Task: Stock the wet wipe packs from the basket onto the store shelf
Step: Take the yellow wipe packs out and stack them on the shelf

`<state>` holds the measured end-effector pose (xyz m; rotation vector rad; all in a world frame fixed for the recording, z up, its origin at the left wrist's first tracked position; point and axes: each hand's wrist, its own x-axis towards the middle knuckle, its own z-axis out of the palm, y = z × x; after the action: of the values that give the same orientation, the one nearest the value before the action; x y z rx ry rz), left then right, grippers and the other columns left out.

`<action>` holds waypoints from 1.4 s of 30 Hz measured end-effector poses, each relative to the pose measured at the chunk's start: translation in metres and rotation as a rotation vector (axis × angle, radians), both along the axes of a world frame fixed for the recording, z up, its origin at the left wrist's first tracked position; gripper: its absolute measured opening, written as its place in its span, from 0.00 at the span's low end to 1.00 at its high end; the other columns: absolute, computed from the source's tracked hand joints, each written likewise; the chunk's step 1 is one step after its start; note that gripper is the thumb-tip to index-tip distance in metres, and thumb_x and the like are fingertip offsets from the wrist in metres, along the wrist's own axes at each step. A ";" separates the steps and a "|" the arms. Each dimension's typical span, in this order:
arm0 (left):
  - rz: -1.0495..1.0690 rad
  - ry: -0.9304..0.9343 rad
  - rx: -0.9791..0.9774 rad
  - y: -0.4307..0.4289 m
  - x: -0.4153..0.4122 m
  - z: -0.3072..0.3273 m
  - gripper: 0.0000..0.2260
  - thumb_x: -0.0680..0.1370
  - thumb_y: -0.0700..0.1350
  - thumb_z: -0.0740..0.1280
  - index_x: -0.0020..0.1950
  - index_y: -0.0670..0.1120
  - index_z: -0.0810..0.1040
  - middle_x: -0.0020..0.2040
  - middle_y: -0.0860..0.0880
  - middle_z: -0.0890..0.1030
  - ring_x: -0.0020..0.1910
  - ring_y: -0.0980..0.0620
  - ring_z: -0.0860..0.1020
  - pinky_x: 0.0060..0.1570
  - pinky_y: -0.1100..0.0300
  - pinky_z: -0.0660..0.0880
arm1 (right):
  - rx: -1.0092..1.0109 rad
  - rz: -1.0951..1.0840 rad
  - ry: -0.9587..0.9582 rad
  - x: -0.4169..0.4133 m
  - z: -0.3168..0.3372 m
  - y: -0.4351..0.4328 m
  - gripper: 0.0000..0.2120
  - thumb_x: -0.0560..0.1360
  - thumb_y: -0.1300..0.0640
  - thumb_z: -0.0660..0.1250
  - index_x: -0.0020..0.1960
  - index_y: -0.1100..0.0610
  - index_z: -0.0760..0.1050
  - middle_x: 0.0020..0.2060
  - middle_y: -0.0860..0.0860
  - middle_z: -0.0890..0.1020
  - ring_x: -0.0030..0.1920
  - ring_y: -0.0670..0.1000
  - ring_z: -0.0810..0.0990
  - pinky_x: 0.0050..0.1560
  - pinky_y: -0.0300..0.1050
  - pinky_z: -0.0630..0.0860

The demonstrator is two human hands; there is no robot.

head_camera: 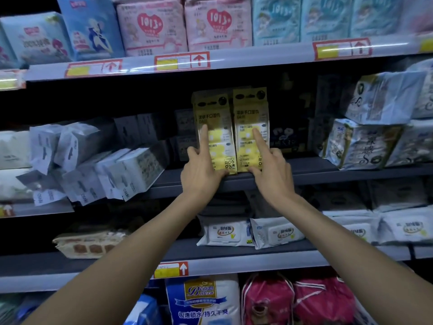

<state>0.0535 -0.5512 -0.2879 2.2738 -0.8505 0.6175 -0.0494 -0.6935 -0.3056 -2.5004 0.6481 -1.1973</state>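
Note:
Two yellow wet wipe packs stand upright side by side at the front edge of the middle shelf (304,177). My left hand (201,170) presses its straight index finger on the face of the left pack (218,127), thumb at the pack's base. My right hand (271,172) presses its straight index finger on the right pack (249,113), thumb at its lower edge. The basket is out of sight.
White packs (105,170) lean in a loose pile left of the yellow packs; pale bagged packs (365,146) are stacked at right. Dark boxes sit behind. Pink and blue packs fill the shelf above; white wipe packs (225,231) lie on the shelf below.

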 end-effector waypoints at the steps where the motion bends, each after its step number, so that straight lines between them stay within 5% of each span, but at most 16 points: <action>1: 0.020 0.005 0.018 -0.004 0.002 0.001 0.53 0.75 0.56 0.77 0.83 0.61 0.38 0.65 0.41 0.71 0.40 0.44 0.75 0.37 0.53 0.72 | -0.002 0.005 0.003 0.002 0.001 -0.001 0.45 0.80 0.58 0.70 0.82 0.37 0.43 0.53 0.56 0.74 0.44 0.56 0.77 0.46 0.51 0.78; 6: 0.056 -0.037 0.056 -0.014 0.012 -0.003 0.50 0.77 0.57 0.75 0.84 0.58 0.41 0.68 0.43 0.71 0.39 0.46 0.74 0.36 0.53 0.72 | -0.028 0.027 0.027 0.009 0.004 -0.009 0.45 0.79 0.57 0.72 0.82 0.37 0.46 0.54 0.56 0.73 0.43 0.55 0.75 0.42 0.47 0.73; 8: 0.081 -0.073 0.074 -0.014 0.015 -0.003 0.50 0.76 0.59 0.75 0.84 0.57 0.41 0.67 0.44 0.73 0.43 0.43 0.79 0.41 0.49 0.77 | -0.069 -0.008 0.071 0.010 0.007 -0.008 0.44 0.79 0.57 0.72 0.83 0.40 0.48 0.63 0.59 0.71 0.53 0.59 0.77 0.46 0.50 0.76; 10: 0.118 -0.137 0.122 -0.013 0.018 -0.003 0.50 0.75 0.64 0.74 0.84 0.56 0.42 0.69 0.43 0.73 0.56 0.41 0.80 0.55 0.44 0.78 | -0.190 -0.117 0.123 0.010 0.011 -0.004 0.44 0.77 0.56 0.73 0.83 0.45 0.50 0.77 0.64 0.59 0.73 0.66 0.66 0.56 0.57 0.79; 13: 0.162 -0.167 0.118 -0.009 0.019 0.001 0.49 0.74 0.69 0.70 0.84 0.54 0.46 0.77 0.38 0.63 0.71 0.35 0.71 0.65 0.40 0.71 | -0.333 -0.118 0.123 0.009 0.016 -0.002 0.49 0.74 0.55 0.77 0.83 0.46 0.47 0.81 0.64 0.43 0.81 0.69 0.47 0.59 0.60 0.79; 17: 0.035 -0.024 -0.044 -0.016 0.017 0.008 0.51 0.75 0.62 0.74 0.84 0.48 0.43 0.76 0.38 0.63 0.66 0.36 0.75 0.53 0.47 0.78 | -0.293 -0.074 0.135 0.016 0.023 0.002 0.49 0.76 0.56 0.75 0.83 0.44 0.44 0.81 0.63 0.40 0.81 0.66 0.49 0.55 0.55 0.81; 21: 0.007 -0.036 -0.077 -0.024 0.018 0.007 0.51 0.74 0.51 0.79 0.84 0.44 0.46 0.75 0.40 0.67 0.66 0.38 0.76 0.55 0.48 0.78 | -0.283 -0.087 0.150 0.023 0.026 0.001 0.46 0.77 0.58 0.74 0.83 0.46 0.48 0.81 0.64 0.43 0.80 0.66 0.55 0.54 0.53 0.81; 28: 0.004 -0.064 -0.027 -0.022 0.021 0.007 0.51 0.75 0.51 0.79 0.83 0.44 0.46 0.74 0.41 0.68 0.65 0.40 0.76 0.48 0.55 0.73 | -0.288 -0.111 0.199 0.022 0.024 -0.002 0.44 0.77 0.56 0.74 0.83 0.46 0.50 0.81 0.63 0.45 0.80 0.65 0.55 0.55 0.55 0.80; 30: 0.112 -0.124 0.086 -0.020 0.016 0.008 0.51 0.74 0.54 0.78 0.83 0.45 0.46 0.76 0.39 0.64 0.69 0.39 0.73 0.57 0.51 0.75 | -0.325 -0.184 0.207 0.018 0.029 0.004 0.45 0.74 0.58 0.77 0.82 0.46 0.54 0.81 0.64 0.48 0.80 0.66 0.52 0.54 0.54 0.81; 34: 0.239 -0.420 0.305 -0.008 0.006 0.008 0.42 0.76 0.49 0.74 0.83 0.46 0.53 0.81 0.40 0.56 0.79 0.37 0.59 0.73 0.43 0.63 | -0.485 -0.229 0.199 0.008 0.044 0.012 0.39 0.65 0.67 0.78 0.74 0.55 0.70 0.76 0.63 0.61 0.76 0.67 0.61 0.58 0.57 0.77; 42: 0.087 -0.320 0.441 0.006 -0.007 0.031 0.37 0.78 0.48 0.69 0.83 0.46 0.54 0.82 0.46 0.55 0.80 0.42 0.57 0.74 0.40 0.60 | -0.433 -0.125 0.309 -0.002 0.059 0.027 0.38 0.71 0.65 0.72 0.78 0.55 0.63 0.72 0.58 0.67 0.72 0.60 0.67 0.57 0.54 0.75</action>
<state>0.0462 -0.5452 -0.2574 2.6592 -1.1364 0.9270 -0.0514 -0.6664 -0.2469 -3.0911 0.6870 -1.0950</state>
